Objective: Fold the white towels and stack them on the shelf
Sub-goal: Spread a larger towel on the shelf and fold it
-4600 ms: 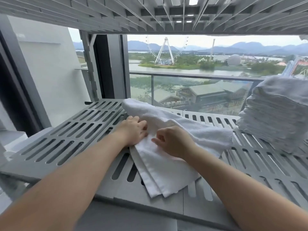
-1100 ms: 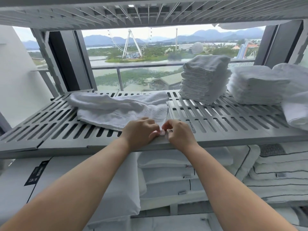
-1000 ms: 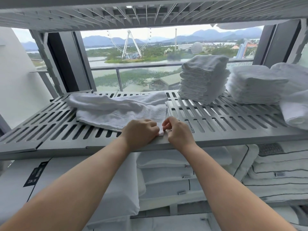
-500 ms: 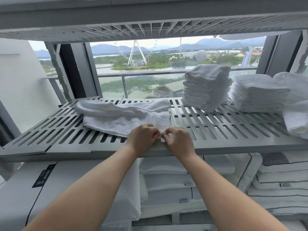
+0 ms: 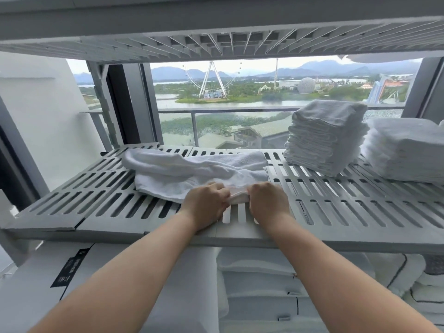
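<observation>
Pinching the white towel at its near right corner with both grips: left grip curled round the hem from the left, right grip curled round it from the right, knuckles up, a short bunched fold of cloth between them. Close to the front edge of the slotted shelf, only a strip of bare slats before the lip. Behind the grips, the bulk of the towel loosely folded and rumpled, lying lengthwise across the shelf's middle, far edge just short of the back rim. Left of the towel, open slats out to the shelf's left end. To the right, a bare stretch of slats, then a tall stack of folded towels near the back, apart from the loose towel; just beside it, a second, wider stack reaching the frame's right edge. Overhead, the upper shelf, well above towel and stacks. Under the front lip, packed white linens. Beyond the back rim, a glass railing.
</observation>
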